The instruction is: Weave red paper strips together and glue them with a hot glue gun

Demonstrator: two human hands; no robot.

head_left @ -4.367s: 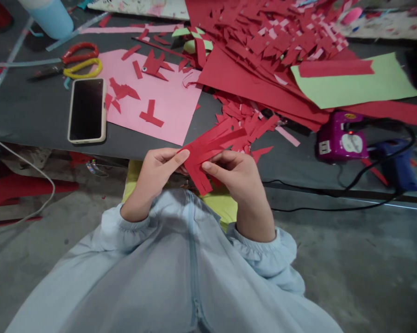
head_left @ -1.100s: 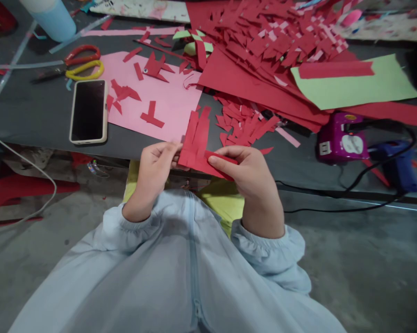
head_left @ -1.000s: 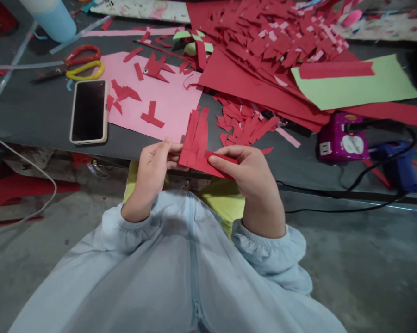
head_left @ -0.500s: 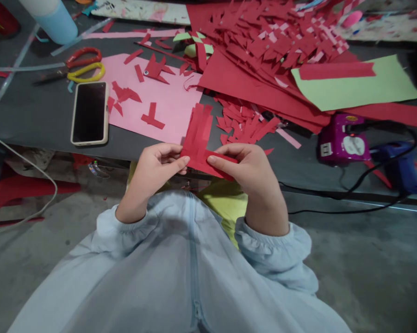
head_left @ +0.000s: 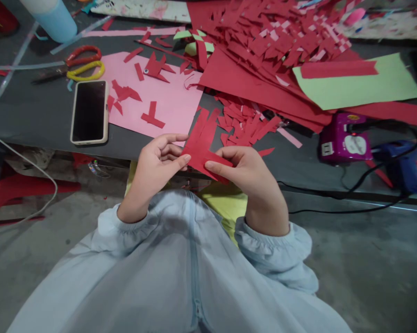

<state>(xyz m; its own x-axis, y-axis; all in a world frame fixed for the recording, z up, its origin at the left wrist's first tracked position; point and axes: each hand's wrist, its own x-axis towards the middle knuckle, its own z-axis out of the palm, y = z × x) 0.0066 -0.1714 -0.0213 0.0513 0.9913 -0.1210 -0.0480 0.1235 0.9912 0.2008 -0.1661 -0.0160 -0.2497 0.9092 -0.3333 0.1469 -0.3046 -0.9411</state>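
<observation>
Between my hands, at the table's front edge, are red paper strips (head_left: 202,143) laid across one another, some pointing away from me and one to the right. My left hand (head_left: 164,159) pinches their left side between thumb and fingers. On the right, my right hand (head_left: 245,169) grips the sideways strip, thumb on top and fingers hidden beneath. Just beyond lies a pink paper sheet (head_left: 173,115) carrying red scraps and a folded red paper fish (head_left: 155,68) with an eye. A pile of red paper pieces (head_left: 243,125) lies right of the strips.
A phone (head_left: 89,112) and scissors (head_left: 85,64) with red and yellow handles lie at the left. Behind are a bottle (head_left: 57,23) and a heap of woven red pieces (head_left: 284,37). At the right are green paper (head_left: 354,92), a purple box (head_left: 345,138) and a blue glue gun (head_left: 399,166) with black cables.
The red strips have turned slightly clockwise, and their far ends now lean more to the right. Both hands keep hold, with only small shifts of the fingers.
</observation>
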